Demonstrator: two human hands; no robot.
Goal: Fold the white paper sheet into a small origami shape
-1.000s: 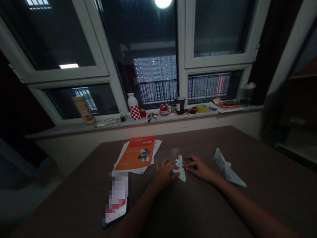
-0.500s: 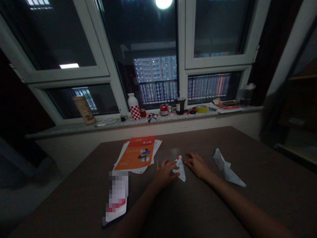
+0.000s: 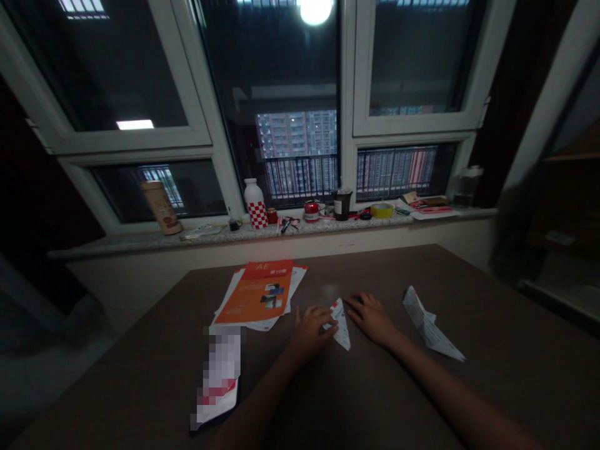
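A small folded white paper (image 3: pixel 342 322) with red print lies on the dark brown table (image 3: pixel 375 400). My left hand (image 3: pixel 310 330) rests on the paper's left side, fingers bent and pressing down on it. My right hand (image 3: pixel 372 317) lies flat just right of the paper, fingers stretched toward its top edge and touching it. A second folded white paper (image 3: pixel 429 325), shaped like a paper plane, sits apart to the right of my right hand.
An orange leaflet on a stack of white sheets (image 3: pixel 257 299) lies left of my hands. A blurred packet (image 3: pixel 218 378) sits nearer the table's front left. The windowsill (image 3: pixel 140 240) behind holds a checked bottle (image 3: pixel 255 203), cans, a dark cup and a yellow tape roll (image 3: pixel 381 210).
My right hand has slid a little left and forward along the paper's edge. The left hand stays pressed on the paper. The view has tilted slightly.
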